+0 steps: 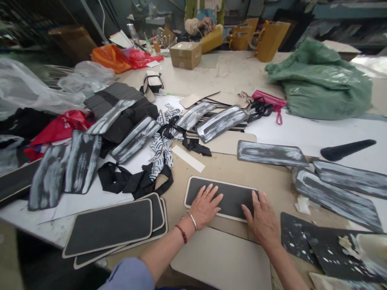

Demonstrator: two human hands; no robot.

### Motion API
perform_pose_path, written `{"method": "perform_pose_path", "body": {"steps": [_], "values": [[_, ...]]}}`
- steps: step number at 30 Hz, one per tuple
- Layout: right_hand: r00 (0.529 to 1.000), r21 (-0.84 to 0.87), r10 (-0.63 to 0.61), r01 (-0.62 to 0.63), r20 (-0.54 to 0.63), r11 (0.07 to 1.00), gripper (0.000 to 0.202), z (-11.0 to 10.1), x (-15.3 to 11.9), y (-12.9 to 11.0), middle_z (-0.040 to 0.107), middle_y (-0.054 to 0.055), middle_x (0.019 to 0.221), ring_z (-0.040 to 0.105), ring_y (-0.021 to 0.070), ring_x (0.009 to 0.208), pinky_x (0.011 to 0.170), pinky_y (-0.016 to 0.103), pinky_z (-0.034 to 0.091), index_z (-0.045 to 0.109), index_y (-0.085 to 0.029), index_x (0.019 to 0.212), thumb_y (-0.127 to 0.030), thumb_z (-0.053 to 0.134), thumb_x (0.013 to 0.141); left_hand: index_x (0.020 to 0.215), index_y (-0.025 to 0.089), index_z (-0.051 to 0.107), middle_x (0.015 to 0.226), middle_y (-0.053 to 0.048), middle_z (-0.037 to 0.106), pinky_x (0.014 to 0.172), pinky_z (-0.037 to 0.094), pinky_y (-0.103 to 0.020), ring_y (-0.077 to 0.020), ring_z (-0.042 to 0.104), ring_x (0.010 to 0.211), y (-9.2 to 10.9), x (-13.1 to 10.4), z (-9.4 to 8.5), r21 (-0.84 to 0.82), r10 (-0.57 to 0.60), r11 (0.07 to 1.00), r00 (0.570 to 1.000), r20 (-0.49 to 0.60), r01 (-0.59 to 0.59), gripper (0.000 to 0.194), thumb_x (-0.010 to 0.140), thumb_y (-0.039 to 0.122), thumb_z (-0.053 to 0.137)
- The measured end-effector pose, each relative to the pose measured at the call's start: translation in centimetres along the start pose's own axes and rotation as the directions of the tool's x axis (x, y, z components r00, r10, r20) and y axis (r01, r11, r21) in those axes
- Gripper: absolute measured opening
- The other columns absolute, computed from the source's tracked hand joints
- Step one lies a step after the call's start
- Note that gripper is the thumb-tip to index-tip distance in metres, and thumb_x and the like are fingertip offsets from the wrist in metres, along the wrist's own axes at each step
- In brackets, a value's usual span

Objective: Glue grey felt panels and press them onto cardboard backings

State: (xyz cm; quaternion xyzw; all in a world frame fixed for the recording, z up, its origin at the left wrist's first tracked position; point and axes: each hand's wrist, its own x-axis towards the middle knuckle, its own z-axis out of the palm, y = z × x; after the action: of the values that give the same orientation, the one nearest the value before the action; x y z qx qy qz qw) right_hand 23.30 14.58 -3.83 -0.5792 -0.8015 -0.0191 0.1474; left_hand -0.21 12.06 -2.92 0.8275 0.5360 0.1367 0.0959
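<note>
A black rounded rectangular panel with a pale border (232,197) lies flat on the brown board in front of me. My left hand (203,206) rests on its middle with the fingers spread. At the panel's right end, my right hand (261,215) touches the edge, thumb and fingers apart. Below it lies a plain beige panel (223,253), partly under my forearms. To the left sits a small stack of black panels with pale borders (111,225). Several dark strips smeared with white, such as one strip (272,153), lie around the table.
Black ribbon (136,179) and patterned cloth (161,145) lie left of centre. On the right are a black tapered tool (347,150), paint-spotted black sheets (314,241) and a green bag (320,84). A cardboard box (185,55) stands farther back, near another person (205,20).
</note>
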Motion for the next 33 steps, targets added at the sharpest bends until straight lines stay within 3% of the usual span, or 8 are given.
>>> {"method": "perform_pose_path", "body": {"steps": [5,11,20,28,33], "values": [[0.992,0.050,-0.114,0.111,0.052,0.992,0.066,2.0,0.9,-1.2,0.019,0.018,0.143,0.016,0.0292,0.132,0.102,0.050,0.024,0.010,-0.009,0.140,-0.046,0.027,0.088,0.133,0.026,0.033,0.144,-0.005,0.028,0.107,0.018,-0.043,-0.0221,0.020,0.133,-0.4,1.2,0.0,0.025,0.000,1.000,0.993,0.121,-0.003,0.052,0.086,0.048,0.035],[0.992,0.036,-0.094,0.092,0.082,0.995,0.067,2.3,0.7,-1.3,0.012,0.015,0.146,0.013,0.0293,0.132,0.104,0.050,0.021,0.008,-0.010,0.141,-0.046,0.029,0.088,0.136,0.025,0.027,0.145,-0.003,0.027,0.109,0.016,-0.041,-0.0198,0.018,0.134,-1.9,1.0,0.2,0.052,-0.054,0.997,0.993,0.109,0.048,0.056,0.086,0.048,0.035],[0.981,0.019,-0.070,0.067,0.180,0.998,0.068,1.6,1.0,-1.8,0.011,0.016,0.146,0.010,0.0284,0.133,0.105,0.050,0.020,0.008,-0.008,0.140,-0.045,0.033,0.088,0.137,0.015,0.025,0.145,-0.009,0.025,0.109,0.018,-0.041,-0.0213,0.017,0.134,-3.7,1.4,-0.1,0.075,-0.198,0.979,0.976,0.094,0.192,0.056,0.087,0.041,0.034],[0.976,0.013,-0.041,0.040,0.214,0.999,0.067,1.8,0.7,-1.6,0.012,0.016,0.146,0.009,0.0279,0.133,0.105,0.051,0.019,0.009,-0.008,0.140,-0.043,0.033,0.088,0.134,0.007,0.030,0.141,-0.017,0.029,0.107,0.017,-0.048,-0.0283,0.020,0.133,-7.3,0.3,-0.9,0.092,-0.412,0.906,0.911,-0.023,0.412,0.055,0.086,0.036,0.037],[0.984,0.100,-0.052,0.036,0.168,0.994,0.062,1.5,1.0,-1.5,0.019,0.016,0.144,0.012,0.0260,0.133,0.105,0.049,0.021,0.014,-0.008,0.139,-0.040,0.031,0.089,0.120,0.005,0.047,0.127,-0.022,0.047,0.101,0.029,-0.049,-0.0311,0.038,0.122,-6.4,-1.1,-1.3,-0.023,-0.538,0.840,0.826,-0.167,0.542,0.043,0.084,0.027,0.038]]}}
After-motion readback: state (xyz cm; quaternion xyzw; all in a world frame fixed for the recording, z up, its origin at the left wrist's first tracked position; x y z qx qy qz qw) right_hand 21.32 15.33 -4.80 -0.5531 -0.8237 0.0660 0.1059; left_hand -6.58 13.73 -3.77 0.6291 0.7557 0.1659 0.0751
